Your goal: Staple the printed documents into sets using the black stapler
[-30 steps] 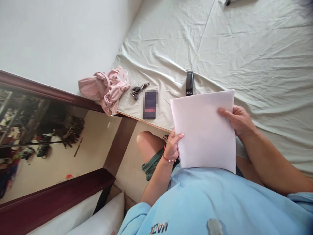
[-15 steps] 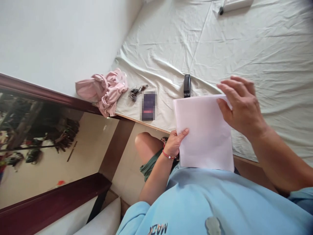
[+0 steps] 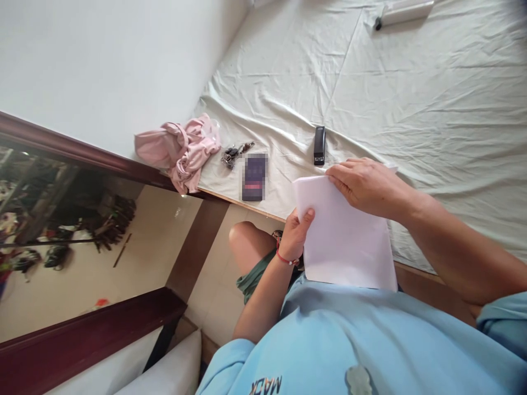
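White paper [image 3: 348, 236], which looks like a stack of sheets, is held in front of my blue shirt. My left hand [image 3: 297, 233] is closed on its left edge, thumb on top and fingers underneath. Along the upper edge, my right hand [image 3: 366, 184] has its fingers together over the paper, which bends there; a small corner pokes out beyond the knuckles. Just past that edge a black stapler [image 3: 319, 146] lies on the pale sheet. The underside of the paper is hidden.
The pale sheet [image 3: 432, 99] covers a wide bed-like surface. To the left lie a blurred-out dark phone-like object [image 3: 254, 178], keys [image 3: 231, 156] and a pink cloth [image 3: 185, 145]. A white object with a dark knob [image 3: 405, 13] lies at the back. A framed mirror [image 3: 123, 241] stands at left.
My right hand has moved left along the paper's upper edge and come down over it. That edge now bends and sits a little lower, uncovering the stapler's near end. My left hand keeps its hold.
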